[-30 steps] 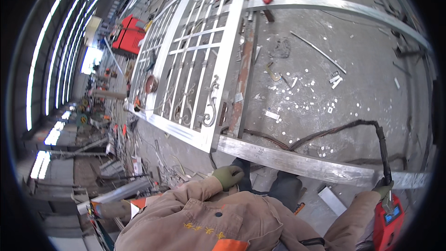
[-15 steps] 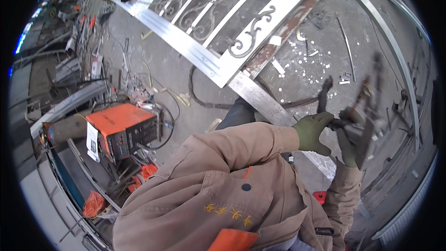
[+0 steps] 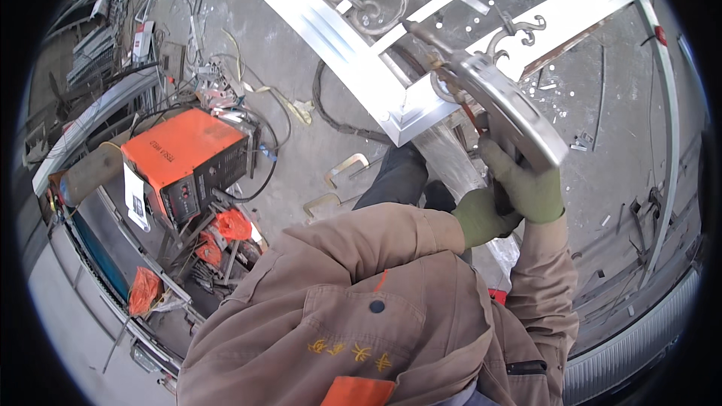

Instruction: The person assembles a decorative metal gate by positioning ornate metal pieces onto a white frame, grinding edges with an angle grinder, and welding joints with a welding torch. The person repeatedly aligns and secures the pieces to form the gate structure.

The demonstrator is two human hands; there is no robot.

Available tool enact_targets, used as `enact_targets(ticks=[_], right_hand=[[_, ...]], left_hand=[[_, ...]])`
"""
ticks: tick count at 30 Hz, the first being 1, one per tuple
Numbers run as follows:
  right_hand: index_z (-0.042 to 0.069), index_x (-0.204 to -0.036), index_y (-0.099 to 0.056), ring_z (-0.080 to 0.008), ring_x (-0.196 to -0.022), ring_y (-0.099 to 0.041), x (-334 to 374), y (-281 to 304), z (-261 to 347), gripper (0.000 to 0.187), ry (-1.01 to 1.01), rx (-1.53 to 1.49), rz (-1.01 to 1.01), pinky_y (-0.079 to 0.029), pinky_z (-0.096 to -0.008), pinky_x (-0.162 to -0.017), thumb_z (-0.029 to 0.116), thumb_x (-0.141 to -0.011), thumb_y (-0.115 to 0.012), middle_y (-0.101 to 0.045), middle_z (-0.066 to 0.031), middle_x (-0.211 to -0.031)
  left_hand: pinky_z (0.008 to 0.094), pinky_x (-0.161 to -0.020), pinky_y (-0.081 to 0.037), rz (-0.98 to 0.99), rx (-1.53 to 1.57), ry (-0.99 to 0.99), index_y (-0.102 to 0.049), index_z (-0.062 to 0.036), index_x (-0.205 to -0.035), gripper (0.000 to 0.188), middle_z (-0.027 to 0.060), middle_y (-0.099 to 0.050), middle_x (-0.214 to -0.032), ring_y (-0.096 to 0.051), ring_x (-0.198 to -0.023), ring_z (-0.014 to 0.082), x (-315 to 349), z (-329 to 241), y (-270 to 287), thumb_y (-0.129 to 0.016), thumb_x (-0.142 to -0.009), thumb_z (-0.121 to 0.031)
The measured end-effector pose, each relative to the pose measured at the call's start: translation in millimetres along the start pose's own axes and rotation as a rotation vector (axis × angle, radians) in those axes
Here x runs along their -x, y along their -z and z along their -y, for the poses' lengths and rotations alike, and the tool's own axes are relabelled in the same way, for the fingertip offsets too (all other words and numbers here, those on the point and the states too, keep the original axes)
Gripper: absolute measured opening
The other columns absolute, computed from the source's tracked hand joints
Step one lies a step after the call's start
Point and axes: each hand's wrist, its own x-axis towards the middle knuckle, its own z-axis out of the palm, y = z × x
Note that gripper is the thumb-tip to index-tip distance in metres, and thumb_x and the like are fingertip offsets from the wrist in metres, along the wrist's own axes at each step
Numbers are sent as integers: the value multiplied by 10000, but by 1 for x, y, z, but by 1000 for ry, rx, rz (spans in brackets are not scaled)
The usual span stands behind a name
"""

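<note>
My right hand (image 3: pixel 530 184), in a green glove, is wrapped round the dark grip of a grey metal-bodied hand tool (image 3: pixel 511 101). Its long narrow nose points up and left, over the corner of a bright silver metal frame (image 3: pixel 327 37). The tool's exact kind is unclear. My left hand (image 3: pixel 483 218), also gloved in green, is closed just below, against the lower end of the same dark grip; its fingertips are partly hidden. Dark metal scrollwork (image 3: pixel 519 30) sits on the frame's white bars. A flat metal bar (image 3: pixel 444 150) runs from the frame's corner toward me.
An orange-topped welding machine (image 3: pixel 184 139) stands at left, near a tan cylinder (image 3: pixel 92 173) and orange plastic bags (image 3: pixel 144 289). C-shaped clamps (image 3: pixel 347 168) and a dark cable (image 3: pixel 322 109) lie on the floor. A long metal bar (image 3: pixel 665 158) stretches along the right.
The tool has swung from my right side up and leftward over the frame's corner. My left hand has closed at its grip. The view has shifted, with the frame now farther right.
</note>
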Motion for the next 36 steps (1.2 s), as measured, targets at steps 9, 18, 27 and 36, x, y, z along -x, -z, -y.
enact_targets(ticks=[9, 18, 27, 36], right_hand=[[-33, -1437, -772, -113, -825, -702, -115, -40, -70, 572, -395, 5, 216, -564, -320, -709, 440, -1124, -848, -798, -50, -1008], [-42, -1380, -810, -209, -854, -789, -145, -59, -79, 683, -418, 71, 232, -618, -384, -772, 565, -1070, -851, -819, -130, -930], [-34, -1443, -767, -125, -829, -693, -153, -62, -94, 668, -445, 45, 296, -565, -337, -712, 526, -1093, -869, -790, -54, -974], [-40, -1278, -835, -239, -895, -823, -151, -62, -99, 709, -428, 88, 289, -635, -411, -787, 634, -1060, -839, -821, -152, -918]], left_hand=[[559, -916, -625, -283, 385, 78, -825, -36, -1249, 512, 293, -850, -1100, -817, -1107, 503, -63, 42, 6, -786, -1064, -511], [525, -905, -621, -338, 390, 111, -834, -18, -1238, 405, 278, -861, -1105, -824, -1067, 459, -83, 51, 28, -767, -1098, -392], [559, -956, -612, -318, 442, 99, -830, -23, -1265, 493, 313, -844, -1176, -790, -1182, 522, -89, 60, 29, -747, -1103, -481], [485, -841, -621, -340, 477, 117, -838, 18, -1202, 376, 224, -871, -1012, -845, -951, 348, -88, 58, 27, -854, -1056, -327]])
